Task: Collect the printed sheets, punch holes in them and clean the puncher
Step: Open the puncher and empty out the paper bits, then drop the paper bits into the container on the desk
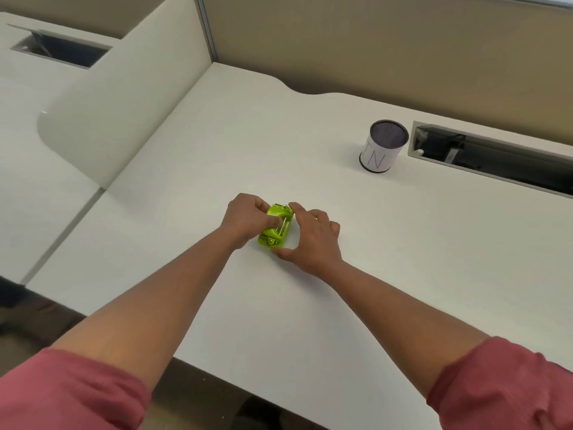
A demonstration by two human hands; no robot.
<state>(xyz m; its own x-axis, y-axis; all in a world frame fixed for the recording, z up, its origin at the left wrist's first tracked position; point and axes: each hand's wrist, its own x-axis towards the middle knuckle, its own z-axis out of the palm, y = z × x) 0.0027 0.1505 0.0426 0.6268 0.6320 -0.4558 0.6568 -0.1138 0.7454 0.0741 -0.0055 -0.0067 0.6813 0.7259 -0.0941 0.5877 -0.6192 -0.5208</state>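
Note:
A lime-green hole puncher (277, 226) sits on the white desk (217, 156) near the middle. My left hand (245, 217) grips its left side, fingers curled over the top and onto the metal bar. My right hand (310, 235) holds its right side, the index finger at the far end and the thumb at the near end. No printed sheets are in view.
A round mesh cup (384, 146) wrapped in white paper marked "IN" stands at the back right. Behind it runs an open cable slot (496, 158). A low divider panel (124, 97) rises at the left. The desk's front edge (235, 386) lies close to me.

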